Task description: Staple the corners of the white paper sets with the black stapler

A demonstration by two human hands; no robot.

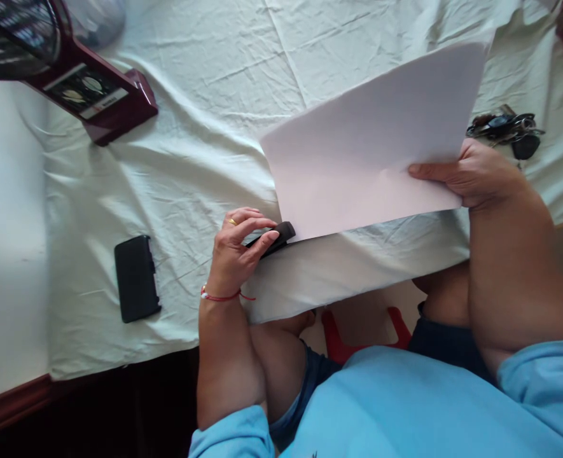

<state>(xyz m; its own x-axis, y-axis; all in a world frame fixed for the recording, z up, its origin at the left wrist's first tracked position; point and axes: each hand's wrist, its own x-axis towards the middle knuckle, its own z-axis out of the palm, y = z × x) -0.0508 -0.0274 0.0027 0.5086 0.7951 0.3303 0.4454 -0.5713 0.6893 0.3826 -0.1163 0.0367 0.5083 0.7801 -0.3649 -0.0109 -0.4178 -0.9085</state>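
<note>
Lying tilted across the centre and upper right of the frame, the sheet of paper (371, 140) is plain white, unmarked and smooth, with its lower edge near the edge of the cloth-covered table (205, 114). The right hand (472, 175) pinches its lower right corner, thumb on top. The left hand (236, 251), fingers curled, presses a small black stapler (276, 236) at the paper's lower left corner; a black case (137, 278) lies left, keys (507, 130) far right.

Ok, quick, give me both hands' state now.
Left hand: closed on a small black stapler at the paper's corner.
Right hand: pinching the white paper sheet.
</note>
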